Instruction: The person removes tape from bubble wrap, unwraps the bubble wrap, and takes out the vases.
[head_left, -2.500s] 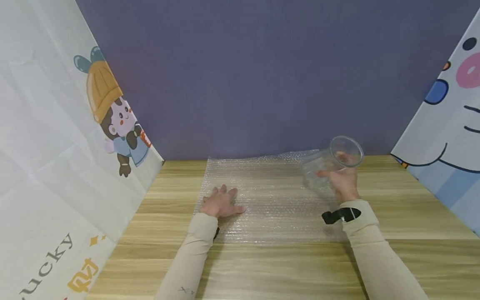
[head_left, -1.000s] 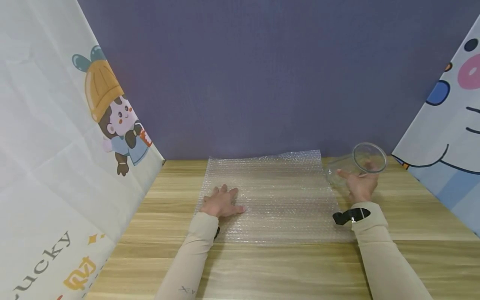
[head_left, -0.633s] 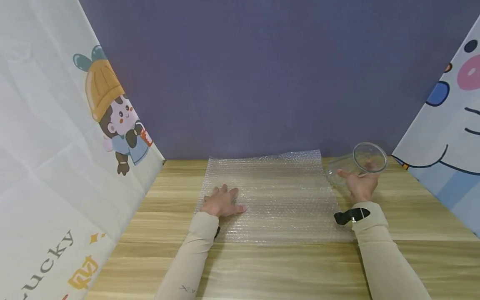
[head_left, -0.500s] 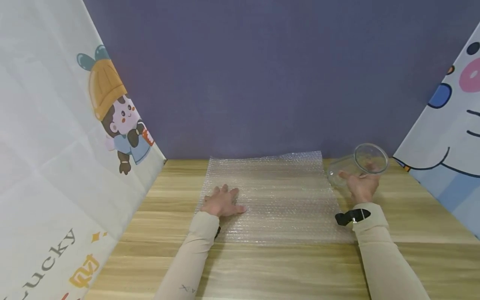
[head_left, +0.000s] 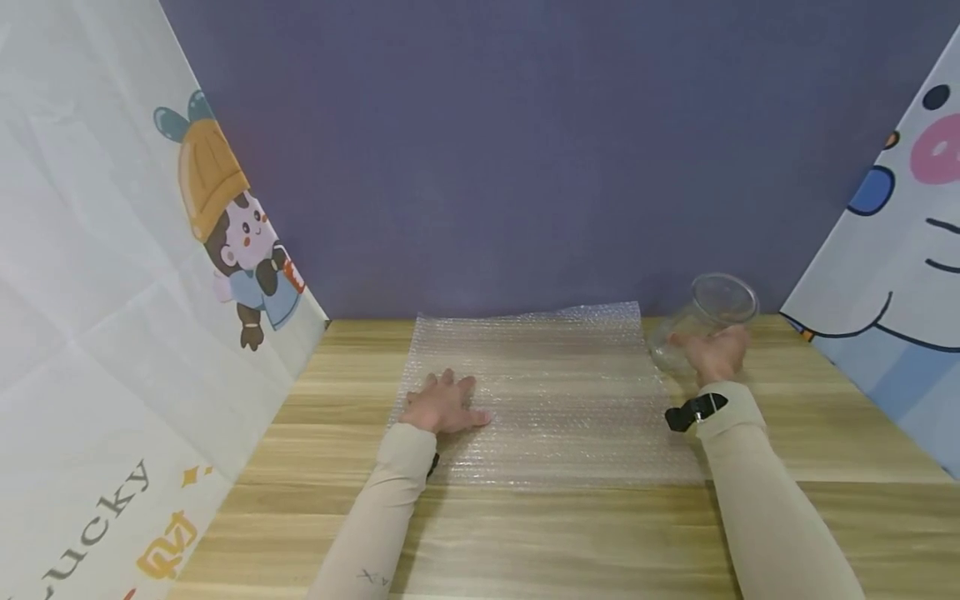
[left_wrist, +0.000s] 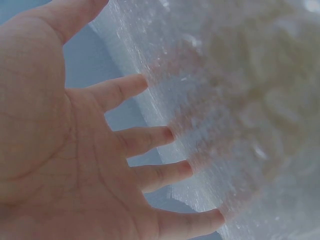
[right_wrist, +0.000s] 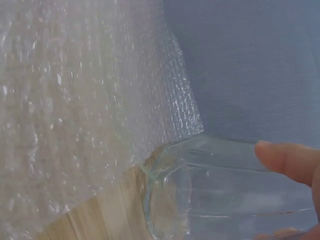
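A sheet of clear bubble wrap (head_left: 555, 392) lies flat on the wooden table, its back edge meeting the dark wall. My left hand (head_left: 442, 406) rests on its left part with the fingers spread; in the left wrist view the straight fingers of that hand (left_wrist: 90, 145) show against the wrap. Just off the sheet's right edge, my right hand (head_left: 716, 354) grips a clear glass vase (head_left: 671, 337). The vase tilts, its round mouth up and to the right, its base near the table. In the right wrist view the thumb presses the glass side (right_wrist: 220, 190); most other fingers are hidden.
The wooden table (head_left: 570, 542) runs back to a dark blue-grey wall (head_left: 480, 167). White printed panels flank it, a left one (head_left: 82, 250) with a cartoon child and a right one (head_left: 900, 292) with a cartoon face.
My right hand has carried the vase right, off the bubble wrap's edge. In the last half second the vase has tipped more upright and its mouth has shifted slightly left. My left hand stays put.
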